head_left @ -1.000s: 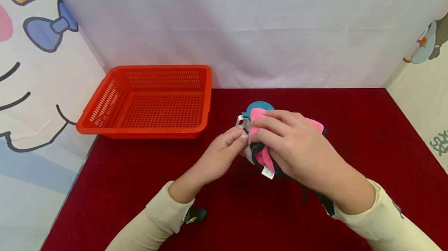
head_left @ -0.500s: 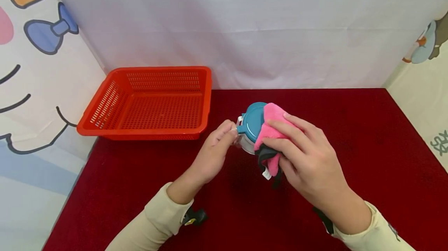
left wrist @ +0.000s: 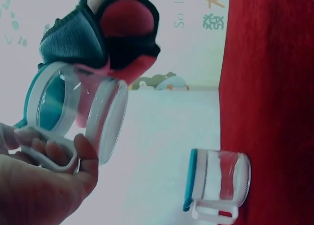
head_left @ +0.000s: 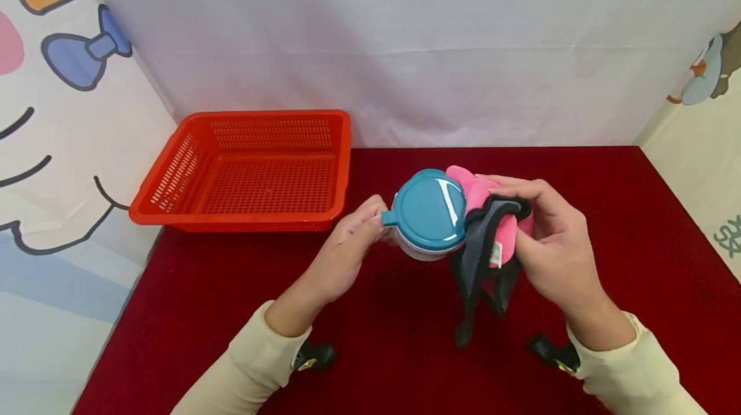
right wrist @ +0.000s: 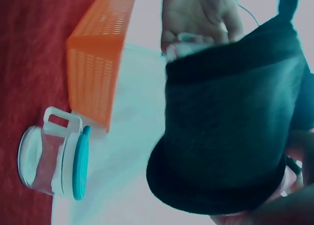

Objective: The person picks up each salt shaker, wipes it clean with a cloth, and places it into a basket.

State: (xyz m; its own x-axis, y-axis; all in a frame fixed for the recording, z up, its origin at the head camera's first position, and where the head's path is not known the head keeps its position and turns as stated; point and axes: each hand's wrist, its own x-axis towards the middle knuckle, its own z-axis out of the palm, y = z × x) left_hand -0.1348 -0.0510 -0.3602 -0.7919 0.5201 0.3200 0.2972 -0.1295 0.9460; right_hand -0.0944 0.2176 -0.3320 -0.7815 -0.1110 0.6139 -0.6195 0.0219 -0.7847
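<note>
My left hand [head_left: 350, 244] grips the white handle of a clear jar [left wrist: 86, 100] and holds it above the red table. The jar's round teal lid [head_left: 431, 212] faces up toward the head camera, tilted. With fingers and thumb, my right hand [head_left: 552, 241] pinches a bunched pink and dark grey cloth piece [head_left: 480, 235] with black edging and a white tag. Its pink side lies against the right side of the jar's lid, and dark flaps and a strap hang below. In the right wrist view the cloth hides much of the held jar.
A second clear jar [left wrist: 213, 178] with a teal lid and white handle stands on the red table [head_left: 347, 363] behind the held one, mostly hidden in the head view. At the back left is an orange-red plastic basket [head_left: 237, 215]. White cloth walls [head_left: 463, 80] enclose the table.
The right hand has turned and shifted right with the cloth, uncovering the lid and showing the cloth's dark side. The held jar has tipped so its lid faces the head camera.
</note>
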